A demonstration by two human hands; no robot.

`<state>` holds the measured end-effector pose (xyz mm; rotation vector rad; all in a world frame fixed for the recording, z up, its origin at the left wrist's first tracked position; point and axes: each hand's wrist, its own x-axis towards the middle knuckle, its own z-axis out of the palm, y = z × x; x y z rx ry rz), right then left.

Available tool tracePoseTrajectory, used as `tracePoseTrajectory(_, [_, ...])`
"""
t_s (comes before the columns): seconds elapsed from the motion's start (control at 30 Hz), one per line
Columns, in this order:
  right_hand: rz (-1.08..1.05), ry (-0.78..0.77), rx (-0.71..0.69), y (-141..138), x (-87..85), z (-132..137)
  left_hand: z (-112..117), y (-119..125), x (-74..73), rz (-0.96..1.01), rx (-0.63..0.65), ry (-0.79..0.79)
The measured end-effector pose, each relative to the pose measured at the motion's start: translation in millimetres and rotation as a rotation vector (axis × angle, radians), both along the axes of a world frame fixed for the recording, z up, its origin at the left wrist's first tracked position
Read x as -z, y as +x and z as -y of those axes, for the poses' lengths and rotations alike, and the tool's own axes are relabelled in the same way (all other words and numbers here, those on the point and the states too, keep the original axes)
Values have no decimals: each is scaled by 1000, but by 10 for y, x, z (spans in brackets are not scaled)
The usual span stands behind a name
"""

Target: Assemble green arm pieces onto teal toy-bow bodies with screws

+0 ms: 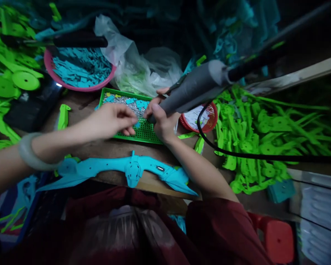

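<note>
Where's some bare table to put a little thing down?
A strip of bare tabletop shows between the green tray and the blue bow-shaped part. Another patch lies between the pink bowl and the left forearm. It's crowded right, under piled green parts.

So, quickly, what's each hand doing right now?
Left hand: partly curled over the green tray; whether it pinches anything can't be told.
Right hand: closed around the grey handheld tool.

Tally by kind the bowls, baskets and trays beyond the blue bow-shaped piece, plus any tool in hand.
Pink bowl: 1
Red basket: 1
Green tray: 1
Grey tool, in the right hand: 1
Total: 4
</note>
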<state>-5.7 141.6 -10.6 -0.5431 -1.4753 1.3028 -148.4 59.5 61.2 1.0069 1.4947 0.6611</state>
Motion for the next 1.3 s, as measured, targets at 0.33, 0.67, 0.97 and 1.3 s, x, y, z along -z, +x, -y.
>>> tracePoseTrajectory(0.33, [190,73,44,-19,101,-108,466,1155,353,5,343,1])
tracePoseTrajectory(0.67, [-34,273,43,-39,-19,-203,378,1085,226,-328,484,171])
tracePoseTrajectory(0.97, [-72,301,41,4,-56,-197,231,1007,-12,-96,398,-136])
tracePoseTrajectory(1.3, [42,119,5,32,-66,-130,221,901,-78,515,-198,-637])
